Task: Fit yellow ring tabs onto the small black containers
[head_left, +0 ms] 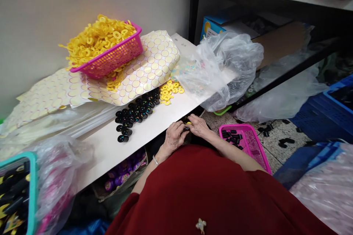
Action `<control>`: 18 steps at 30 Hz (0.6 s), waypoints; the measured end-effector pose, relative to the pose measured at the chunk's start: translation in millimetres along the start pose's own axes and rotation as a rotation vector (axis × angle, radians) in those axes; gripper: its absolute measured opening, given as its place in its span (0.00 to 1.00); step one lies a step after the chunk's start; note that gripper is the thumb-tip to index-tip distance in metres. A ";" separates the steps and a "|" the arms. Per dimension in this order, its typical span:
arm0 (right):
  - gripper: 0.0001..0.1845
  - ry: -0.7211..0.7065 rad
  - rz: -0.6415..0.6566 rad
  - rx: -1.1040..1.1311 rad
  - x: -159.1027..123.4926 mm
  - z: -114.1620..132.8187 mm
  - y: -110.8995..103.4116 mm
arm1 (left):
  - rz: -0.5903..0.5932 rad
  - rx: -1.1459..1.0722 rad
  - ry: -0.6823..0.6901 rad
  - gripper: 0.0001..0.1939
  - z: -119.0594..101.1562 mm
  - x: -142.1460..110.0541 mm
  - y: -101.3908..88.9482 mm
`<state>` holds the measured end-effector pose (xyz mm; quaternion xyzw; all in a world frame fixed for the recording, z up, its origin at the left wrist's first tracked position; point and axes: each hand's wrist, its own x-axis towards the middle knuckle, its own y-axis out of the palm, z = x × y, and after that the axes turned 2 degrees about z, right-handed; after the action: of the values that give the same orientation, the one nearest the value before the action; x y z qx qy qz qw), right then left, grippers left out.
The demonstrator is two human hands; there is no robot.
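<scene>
Left hand [174,136]: fingers curled closed on a small black part [186,128]. Right hand [199,126]: fingertips pinched at a yellow piece [189,123] against it. Location: just off the tabletop's [104,156] near edge. Black cylinders [135,113] and yellow rings [166,92] lie inside that edge.

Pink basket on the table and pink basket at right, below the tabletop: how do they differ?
The table basket holds yellow ringed pieces; the lower basket holds black pieces. The table basket is heaped above its rim; the lower basket has bare mesh showing. The table basket sits over circle-printed sheets; the lower basket sits below the level of the tabletop. Both are pink with perforated walls.
</scene>
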<state>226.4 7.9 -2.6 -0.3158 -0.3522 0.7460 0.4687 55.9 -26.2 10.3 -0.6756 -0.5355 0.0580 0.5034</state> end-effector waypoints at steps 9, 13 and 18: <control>0.19 0.163 0.228 -0.219 40.6 12.3 3.2 | -0.189 0.006 -0.121 0.07 15.5 -7.0 -7.7; 0.27 0.175 0.185 -0.190 28.4 18.1 -20.0 | -0.112 -0.066 -0.095 0.07 6.9 -5.8 -5.4; 0.16 -0.405 0.366 0.380 -37.7 35.2 -101.2 | -0.101 -0.238 -0.074 0.11 -8.3 17.1 -27.1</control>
<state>260.1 -3.3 105.3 -0.1260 -0.2302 0.9177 0.2981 50.2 -20.0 42.3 -0.7002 -0.5902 -0.0065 0.4017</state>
